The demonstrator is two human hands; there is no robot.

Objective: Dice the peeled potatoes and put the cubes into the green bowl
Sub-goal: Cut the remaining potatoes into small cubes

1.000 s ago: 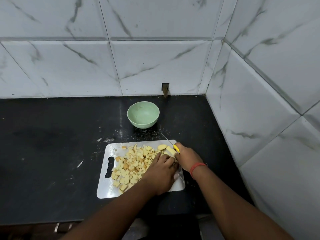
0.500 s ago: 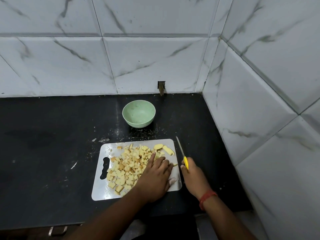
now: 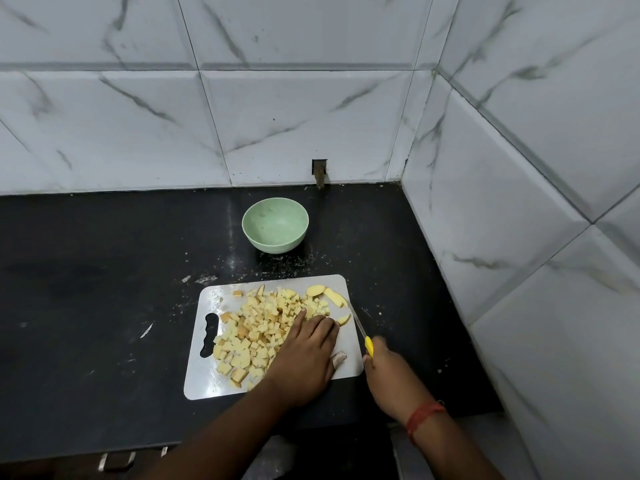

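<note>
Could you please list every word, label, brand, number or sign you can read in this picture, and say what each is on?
None: no readable text shows anywhere in this view.
Green bowl: plain, no print visible.
Cutting board: bare, no marking or logo.
Knife: yellow handle and blade show no brand.
Wall tiles: only grey veining, no lettering.
Black counter: only pale specks and smears, no writing.

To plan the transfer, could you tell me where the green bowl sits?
The green bowl stands empty on the black counter, just beyond the cutting board, near the back wall.
</note>
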